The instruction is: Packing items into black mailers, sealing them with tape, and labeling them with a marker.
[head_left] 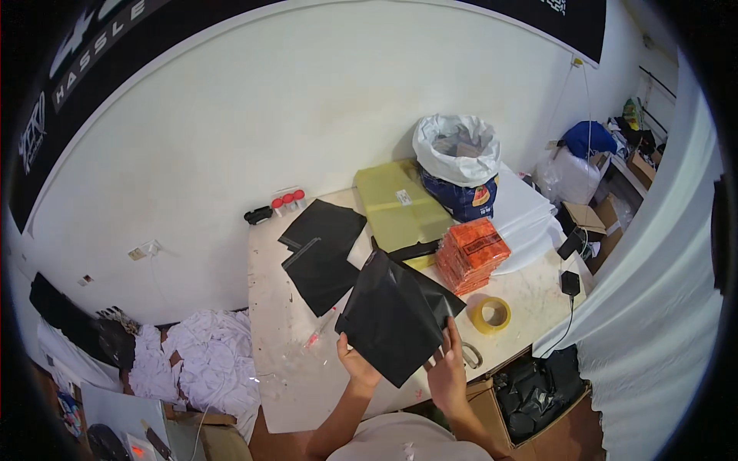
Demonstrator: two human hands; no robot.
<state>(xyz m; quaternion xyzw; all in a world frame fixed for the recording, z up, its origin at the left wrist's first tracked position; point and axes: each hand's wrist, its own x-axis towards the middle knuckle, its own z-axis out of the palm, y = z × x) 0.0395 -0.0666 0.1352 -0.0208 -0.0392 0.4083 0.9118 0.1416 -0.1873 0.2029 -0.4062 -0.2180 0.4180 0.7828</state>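
A black plastic mailing bag [400, 311] is held tilted over the table's front part, in front of my body. My left hand [359, 364] grips its lower left edge, thumb on top. At the bag's lower right edge, my right hand [448, 370] holds it with fairly straight fingers. More flat black bags [321, 275] lie on the table just beyond, to the left. Right of the held bag stands a stack of orange plastic-wrapped packs [471, 255]. A roll of yellowish tape [490, 315] and scissors [472, 355], partly hidden, lie near my right hand.
The white table [288, 384] meets the wall. Yellow folded plastic [400, 203] and a blue-and-white sack [459, 173] stand at its back. Red-capped containers [288, 201] sit back left. A cardboard box of black bags [538, 392] is below right; white cloth [211, 353] lies left.
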